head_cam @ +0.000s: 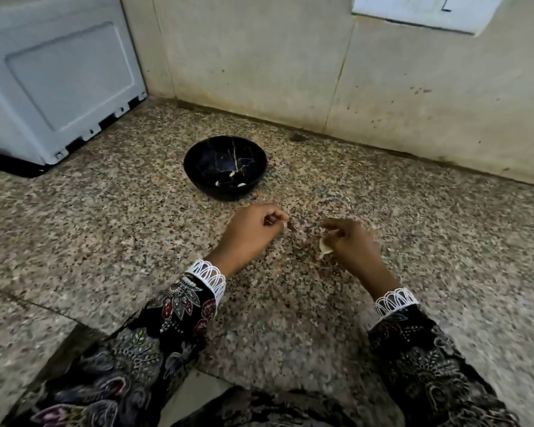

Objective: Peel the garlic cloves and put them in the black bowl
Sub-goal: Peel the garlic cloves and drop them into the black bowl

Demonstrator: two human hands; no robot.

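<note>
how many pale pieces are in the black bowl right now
3, all low in the black bowl toward its near side: one near the middle, one left, one right. The near wall may hide more.

1. Worktop (413,241): open speckled surface right of and in front of the black bowl (225,166).
2. White appliance (59,78): blocks the far left corner.
3. Wall (290,57): closes off the rear, just behind the bowl.
4. Hands: left hand (253,228) and right hand (350,238) sit near the bowl's front, a narrow gap between them.
</note>
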